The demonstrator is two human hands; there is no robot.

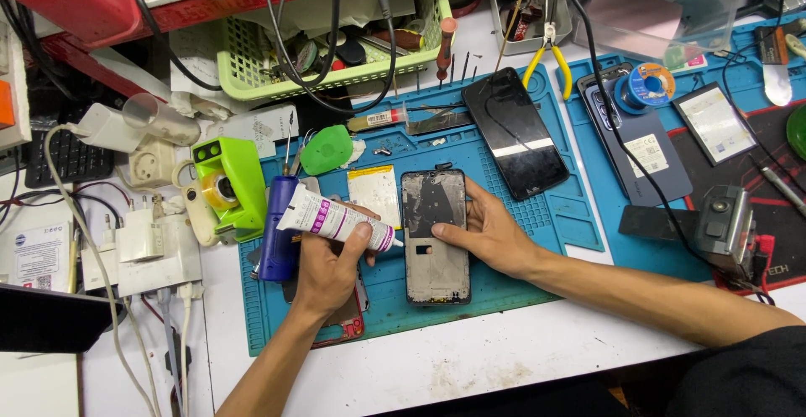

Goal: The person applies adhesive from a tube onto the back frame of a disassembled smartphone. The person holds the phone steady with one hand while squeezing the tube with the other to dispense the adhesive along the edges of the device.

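Observation:
My left hand (329, 267) grips a white glue tube (333, 220) with a purple label, its nozzle pointing right at the left edge of an opened phone frame (434, 236). That dark frame lies flat on a blue work mat (537, 224). My right hand (480, 230) rests on the frame's right side, thumb across its middle, holding it down. A phone battery (374, 192) lies just above the tube's tip.
A black phone screen (515, 131) lies behind the frame. A blue phone back (642, 152), solder spool (645, 86) and yellow pliers (549, 60) sit right. A green basket (332, 52), green device (225, 186), blue tool (277, 228) and power adapters (151, 253) crowd the left.

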